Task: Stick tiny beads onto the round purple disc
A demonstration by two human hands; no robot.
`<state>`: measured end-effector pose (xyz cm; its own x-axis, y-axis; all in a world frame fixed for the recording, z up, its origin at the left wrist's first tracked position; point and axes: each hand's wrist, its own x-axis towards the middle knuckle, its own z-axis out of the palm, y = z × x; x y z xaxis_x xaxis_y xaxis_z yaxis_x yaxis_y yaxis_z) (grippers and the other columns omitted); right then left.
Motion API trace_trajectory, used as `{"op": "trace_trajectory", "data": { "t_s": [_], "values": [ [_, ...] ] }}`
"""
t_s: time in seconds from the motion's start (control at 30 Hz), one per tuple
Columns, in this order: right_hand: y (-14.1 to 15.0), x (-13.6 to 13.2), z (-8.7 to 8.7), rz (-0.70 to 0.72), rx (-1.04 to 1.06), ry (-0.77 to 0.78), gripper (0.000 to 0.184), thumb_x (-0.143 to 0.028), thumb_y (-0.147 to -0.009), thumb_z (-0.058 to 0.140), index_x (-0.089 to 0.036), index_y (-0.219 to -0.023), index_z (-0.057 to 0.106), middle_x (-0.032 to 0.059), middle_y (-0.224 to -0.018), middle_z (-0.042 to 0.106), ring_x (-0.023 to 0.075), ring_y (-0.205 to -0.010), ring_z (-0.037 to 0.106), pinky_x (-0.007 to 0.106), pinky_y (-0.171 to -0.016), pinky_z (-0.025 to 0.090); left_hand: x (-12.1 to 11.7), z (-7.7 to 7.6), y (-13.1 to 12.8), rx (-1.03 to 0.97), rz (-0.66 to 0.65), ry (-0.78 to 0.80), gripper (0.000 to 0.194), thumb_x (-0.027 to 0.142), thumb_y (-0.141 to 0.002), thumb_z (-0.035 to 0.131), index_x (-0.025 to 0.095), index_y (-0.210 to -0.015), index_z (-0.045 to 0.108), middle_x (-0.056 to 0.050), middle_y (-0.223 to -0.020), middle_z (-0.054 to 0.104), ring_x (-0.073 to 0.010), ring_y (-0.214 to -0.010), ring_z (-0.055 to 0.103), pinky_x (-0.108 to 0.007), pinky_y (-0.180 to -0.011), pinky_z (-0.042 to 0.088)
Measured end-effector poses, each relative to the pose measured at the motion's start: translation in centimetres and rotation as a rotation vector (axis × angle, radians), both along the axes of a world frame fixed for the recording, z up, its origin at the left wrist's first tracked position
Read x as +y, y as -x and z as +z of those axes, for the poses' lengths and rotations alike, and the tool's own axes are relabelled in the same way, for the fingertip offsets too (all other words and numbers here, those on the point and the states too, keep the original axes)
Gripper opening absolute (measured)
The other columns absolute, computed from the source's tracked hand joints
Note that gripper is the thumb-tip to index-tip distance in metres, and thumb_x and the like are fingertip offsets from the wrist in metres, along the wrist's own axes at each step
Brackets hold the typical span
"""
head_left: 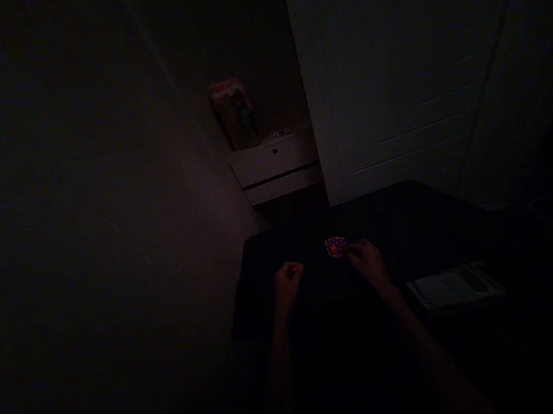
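Observation:
The scene is very dark. A small roundish piece with a ring of pink-red dots (335,247) shows over the dark tabletop (304,230). My right hand (368,263) has its fingertips pinched at the right edge of this dotted piece. To the left, apart from it, my left hand (287,285) is closed, thumb and index finger together. A tiny bright red spot (297,267) shows at those fingertips, too small to name. The dimness hides the finer details of both hands.
Right of my right forearm lies a pale flat item (455,286), perhaps a book or papers. A wall (152,182) rises close on the left. Behind the table are a white panelled door (383,86) and a drawer unit (275,160) with a red-topped package (235,115) on it.

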<state>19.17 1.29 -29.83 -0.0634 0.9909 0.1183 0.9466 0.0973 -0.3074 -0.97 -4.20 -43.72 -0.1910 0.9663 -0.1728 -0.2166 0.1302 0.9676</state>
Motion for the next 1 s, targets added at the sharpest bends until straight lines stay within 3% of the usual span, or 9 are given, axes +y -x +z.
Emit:
{"op": "trace_trajectory", "data": {
  "t_s": [0.17,0.27,0.33,0.5,0.57,0.6,0.7,0.8,1.0],
  "values": [
    [-0.9,0.1,-1.7,0.022,0.153,-0.044,0.029,-0.035,-0.092,0.060,-0.015,-0.105,0.076,0.0113,-0.107,0.072,0.0232,-0.097,0.067,0.035,-0.089,0.050,0.1,-1.8,-1.0,0.002,-0.044,-0.036,0.043,0.054,-0.089,0.057,0.015,-0.098,0.073,-0.008,-0.088,0.072,-0.0210,-0.085,0.066,-0.031,-0.080,0.047],
    [-0.5,-0.1,0.4,0.153,0.233,0.007,0.027,-0.035,-0.093,0.060,-0.017,-0.108,0.075,0.0094,-0.113,0.073,0.0225,-0.103,0.068,0.036,-0.095,0.050,0.3,0.5,-1.5,0.014,-0.072,-0.058,0.051,0.057,-0.093,0.050,0.015,-0.108,0.074,-0.007,-0.086,0.071,-0.0205,-0.083,0.065,-0.031,-0.080,0.046],
    [0.8,-0.5,4.7,0.257,0.239,0.062,0.023,-0.031,-0.093,0.060,-0.019,-0.105,0.075,0.0079,-0.109,0.074,0.0220,-0.101,0.069,0.036,-0.096,0.051,0.5,5.4,-1.4,0.011,-0.068,-0.068,0.054,0.057,-0.094,0.047,0.013,-0.111,0.074,-0.007,-0.084,0.070,-0.0202,-0.082,0.063,-0.031,-0.079,0.046],
    [5.7,-2.2,20.5,0.400,0.215,0.112,0.029,-0.027,-0.097,0.057,-0.019,-0.120,0.071,0.0094,-0.116,0.072,0.0220,-0.108,0.067,0.037,-0.099,0.050,0.6,23.9,0.4,-0.023,-0.042,-0.113,0.056,0.058,-0.097,0.042,0.011,-0.112,0.070,-0.007,-0.081,0.067,-0.0182,-0.076,0.060,-0.029,-0.074,0.046],
    [6.8,-2.7,25.0,0.403,0.192,0.116,0.035,-0.026,-0.098,0.056,-0.018,-0.130,0.067,0.0113,-0.118,0.069,0.0221,-0.108,0.066,0.036,-0.098,0.050,0.7,29.1,1.1,-0.044,-0.065,-0.112,0.058,0.059,-0.098,0.040,0.011,-0.115,0.068,-0.007,-0.079,0.065,-0.0178,-0.074,0.059,-0.028,-0.070,0.046],
    [7.1,-2.8,26.3,0.415,0.173,0.130,0.036,-0.026,-0.099,0.055,-0.018,-0.132,0.066,0.0114,-0.117,0.069,0.0216,-0.106,0.066,0.035,-0.096,0.051,0.7,30.7,1.3,-0.048,-0.077,-0.111,0.059,0.059,-0.098,0.040,0.011,-0.115,0.068,-0.007,-0.078,0.065,-0.0176,-0.073,0.059,-0.028,-0.069,0.046],
    [7.1,-2.8,27.5,0.474,0.129,0.173,0.032,-0.024,-0.100,0.055,-0.021,-0.128,0.069,0.0090,-0.108,0.068,0.0193,-0.096,0.066,0.032,-0.090,0.051,0.9,32.2,1.4,-0.049,-0.106,-0.117,0.056,0.059,-0.097,0.044,0.013,-0.119,0.067,-0.007,-0.084,0.067,-0.0174,-0.074,0.060,-0.028,-0.070,0.047],
    [6.8,-2.5,27.1,0.500,0.121,0.187,0.026,-0.023,-0.100,0.056,-0.023,-0.121,0.072,0.0071,-0.105,0.066,0.0182,-0.093,0.066,0.030,-0.087,0.051,1.0,31.7,1.2,-0.045,-0.148,-0.134,0.049,0.056,-0.094,0.051,0.015,-0.115,0.068,-0.008,-0.096,0.071,-0.0182,-0.082,0.064,-0.029,-0.077,0.048],
    [6.7,-2.0,26.6,0.484,0.166,0.132,0.022,-0.020,-0.100,0.056,-0.020,-0.115,0.072,0.0074,-0.107,0.068,0.0175,-0.096,0.066,0.029,-0.088,0.050,1.6,31.1,1.1,0.030,-0.220,-0.166,0.041,0.053,-0.092,0.053,0.015,-0.091,0.070,-0.005,-0.082,0.068,-0.0185,-0.078,0.063,-0.029,-0.075,0.046]
  ]
}}
